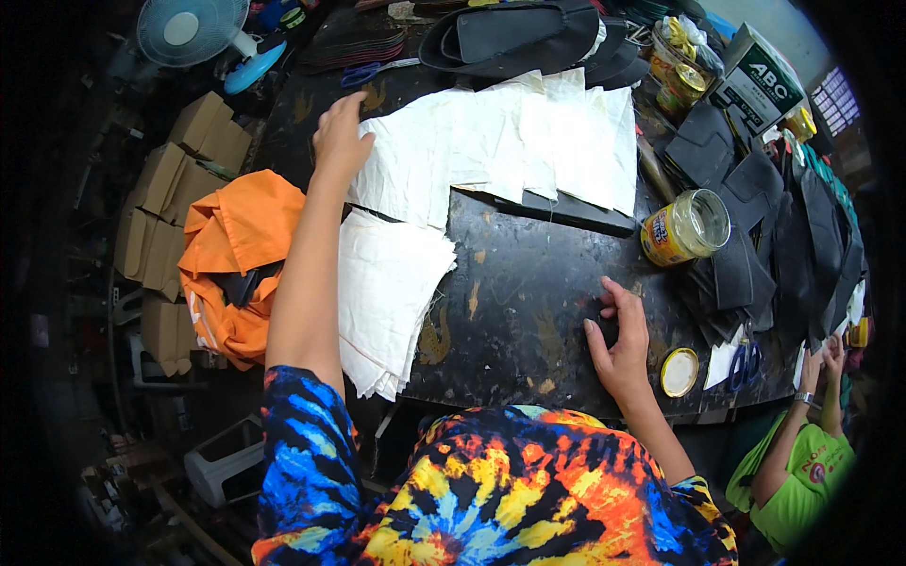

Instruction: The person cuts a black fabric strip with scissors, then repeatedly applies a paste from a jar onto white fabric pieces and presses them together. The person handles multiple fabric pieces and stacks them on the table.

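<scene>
Around you the dark, paint-flecked worktable [528, 283] is crowded. An open glass jar [687, 226] with a yellow label stands to the right of the bare middle, and its round lid [679, 372] lies near the front edge, just beside your right hand [618, 344]. Blue-handled scissors [746, 363] lie further right, against heaps of black cut pieces [755, 236] that take up the right side. More black pieces [519, 38] are stacked at the far edge, and a cardboard box [760, 80] stands at the far right. To your left, off the table, an orange cloth bundle [236, 255] sits by brown cartons [175, 189], with a small blue fan [189, 33] beyond. Another person in a green shirt [802, 472] works at the lower right.

Your left hand [340, 141] reaches far forward and rests flat, fingers spread and loose, on the left end of the overlapping row of white fabric sheets [510, 141] fanned across the table's far half. A second stack of white squares [387, 302] lies near the front left corner, beside your forearm and overhanging the edge.

Your right hand lies palm down on the bare tabletop, fingers together, gripping nothing, with the thumb beside a small black piece [609, 330].

The white sheets look thin, soft and frayed; the black pieces look stiff and matte.
</scene>
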`<state>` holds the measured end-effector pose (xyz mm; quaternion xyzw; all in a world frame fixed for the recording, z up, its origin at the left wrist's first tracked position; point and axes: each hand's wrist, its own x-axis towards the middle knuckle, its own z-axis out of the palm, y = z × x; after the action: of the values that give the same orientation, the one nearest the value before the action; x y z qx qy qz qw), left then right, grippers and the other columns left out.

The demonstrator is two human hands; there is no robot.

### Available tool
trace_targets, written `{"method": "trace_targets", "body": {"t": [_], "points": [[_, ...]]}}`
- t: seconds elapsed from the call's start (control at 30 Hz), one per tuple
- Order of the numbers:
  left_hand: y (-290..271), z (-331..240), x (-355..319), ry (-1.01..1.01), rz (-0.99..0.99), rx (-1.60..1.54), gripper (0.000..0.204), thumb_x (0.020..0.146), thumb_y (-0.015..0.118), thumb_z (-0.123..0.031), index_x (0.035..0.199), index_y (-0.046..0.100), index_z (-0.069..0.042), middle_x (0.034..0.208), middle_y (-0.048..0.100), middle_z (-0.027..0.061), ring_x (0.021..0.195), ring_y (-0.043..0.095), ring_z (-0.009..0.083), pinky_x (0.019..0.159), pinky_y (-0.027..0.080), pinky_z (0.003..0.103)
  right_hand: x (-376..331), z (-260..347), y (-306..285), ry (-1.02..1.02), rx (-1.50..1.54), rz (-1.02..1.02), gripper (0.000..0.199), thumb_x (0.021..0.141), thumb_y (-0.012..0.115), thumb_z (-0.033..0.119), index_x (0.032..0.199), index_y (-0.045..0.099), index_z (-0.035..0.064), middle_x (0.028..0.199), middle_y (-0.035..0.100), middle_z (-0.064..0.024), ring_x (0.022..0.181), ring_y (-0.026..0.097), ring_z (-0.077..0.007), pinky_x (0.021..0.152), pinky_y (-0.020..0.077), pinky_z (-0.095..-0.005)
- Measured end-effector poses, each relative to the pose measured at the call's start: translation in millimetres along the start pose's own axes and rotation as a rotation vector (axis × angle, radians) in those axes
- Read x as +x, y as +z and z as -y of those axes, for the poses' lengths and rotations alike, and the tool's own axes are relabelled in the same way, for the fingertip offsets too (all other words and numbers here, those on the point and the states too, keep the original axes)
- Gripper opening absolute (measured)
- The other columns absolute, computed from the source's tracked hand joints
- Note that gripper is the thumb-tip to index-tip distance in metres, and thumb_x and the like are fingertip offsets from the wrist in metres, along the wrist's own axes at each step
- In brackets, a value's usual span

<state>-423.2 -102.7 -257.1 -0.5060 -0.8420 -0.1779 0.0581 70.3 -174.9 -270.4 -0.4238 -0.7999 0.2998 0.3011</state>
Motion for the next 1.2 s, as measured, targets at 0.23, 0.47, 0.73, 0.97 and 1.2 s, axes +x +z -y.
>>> {"method": "trace_targets", "body": {"t": [0.23, 0.47, 0.73, 0.97, 1.2], "points": [[20, -35, 53, 0.058, 0.473, -0.084, 0.07, 0.074, 0.08, -0.011, 0.141, 0.064, -0.02, 0.131, 0.073, 0.0024, 0.127, 0.064, 0.0265, 0.111, 0.045, 0.049, 0, 6, -1, 0.014, -0.013, 0.005, 0.063, 0.085, 0.076, 0.004, 0.145, 0.057, 0.0065, 0.113, 0.065, -0.0132, 0.092, 0.063, -0.0264, 0.091, 0.0493, -0.0396], [32, -31, 72, 0.029, 0.614, -0.068, 0.065, 0.065, 0.086, -0.018, 0.129, 0.072, -0.02, 0.119, 0.074, 0.0003, 0.12, 0.068, 0.0227, 0.107, 0.046, 0.047, -2, 7, 0, 0.019, -0.024, 0.005, 0.063, 0.085, 0.077, 0.006, 0.145, 0.057, 0.0068, 0.113, 0.065, -0.0123, 0.092, 0.063, -0.0256, 0.091, 0.0481, -0.0391], [38, -26, 78, 0.079, 0.63, -0.137, 0.061, 0.063, 0.086, -0.02, 0.123, 0.074, -0.018, 0.122, 0.075, 0.0027, 0.118, 0.069, 0.0259, 0.109, 0.043, 0.051, -1, 10, -4, 0.001, -0.025, 0.024, 0.066, 0.085, 0.075, -0.001, 0.147, 0.055, 0.0042, 0.113, 0.061, -0.0137, 0.095, 0.059, -0.0242, 0.089, 0.0502, -0.036], [18, -28, 82, 0.119, 0.744, -0.237, 0.045, 0.068, 0.084, -0.014, 0.112, 0.077, -0.008, 0.104, 0.078, 0.0041, 0.098, 0.071, 0.018, 0.092, 0.052, 0.034, -1, 8, -2, 0.007, -0.021, -0.001, 0.064, 0.084, 0.076, 0.003, 0.145, 0.057, 0.0061, 0.112, 0.064, -0.0124, 0.092, 0.061, -0.025, 0.089, 0.0487, -0.0381], [-20, -14, 104, 0.126, 0.829, -0.734, 0.028, 0.079, 0.079, -0.008, 0.107, 0.075, -0.008, 0.096, 0.074, -0.0029, 0.087, 0.066, 0.0079, 0.086, 0.051, 0.025, 1, 8, -3, 0.015, -0.029, 0.004, 0.063, 0.084, 0.077, 0.005, 0.144, 0.058, 0.0064, 0.111, 0.065, -0.0118, 0.092, 0.063, -0.0253, 0.091, 0.0479, -0.039]]}}
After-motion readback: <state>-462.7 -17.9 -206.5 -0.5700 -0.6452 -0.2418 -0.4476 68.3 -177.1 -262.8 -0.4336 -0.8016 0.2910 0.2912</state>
